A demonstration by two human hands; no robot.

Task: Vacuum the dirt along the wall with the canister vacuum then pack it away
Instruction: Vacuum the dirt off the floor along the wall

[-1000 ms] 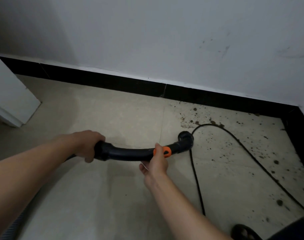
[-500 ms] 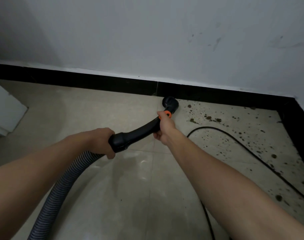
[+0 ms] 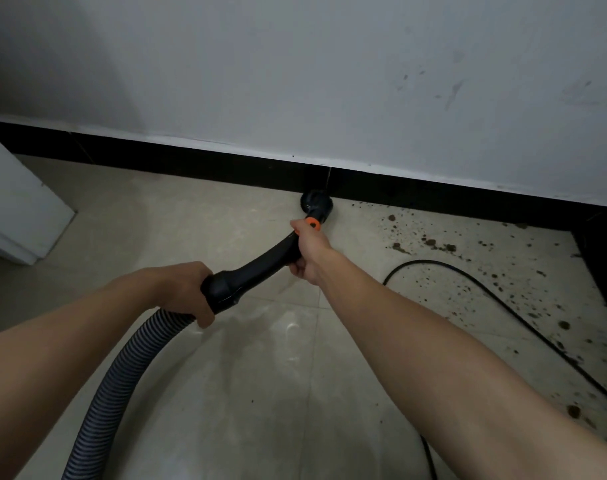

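Left hand point(image 3: 188, 292): you clench it round the thick rear end of the black handle point(image 3: 260, 268), right where the ribbed hose point(image 3: 122, 375) joins, fingers curled underneath.
Right hand point(image 3: 307, 251): you grasp the front of the same curved handle, just behind the orange collar point(image 3: 312, 224), with one fingertip up beside the collar (both your forearms stretch out ahead of you).
Nozzle point(image 3: 316, 202): round, black and brush-edged, it sits at the far tip of the handle, right at the foot of the black skirting point(image 3: 191, 164), under a vertical joint in it; you cannot tell whether the bristles touch the floor point(image 3: 226, 393).
Hose: grey, it leaves your left hand, curves down under your left forearm and runs off the bottom edge at the left.
Dirt point(image 3: 433, 242): brown crumbs and fine specks lie scattered over the floor to the right of the nozzle, along the skirting and on into the right-hand corner.
Cord point(image 3: 468, 275): thin and black, it lies in a bend on the dirty tile, just right of your right forearm, and trails toward the lower right; a short length shows again below that forearm.
Wall point(image 3: 295, 81): pale, with faint grey scuffs at the upper right.
Left edge: a white block point(image 3: 15, 209) stands on the floor near the skirting, well apart from the nozzle.
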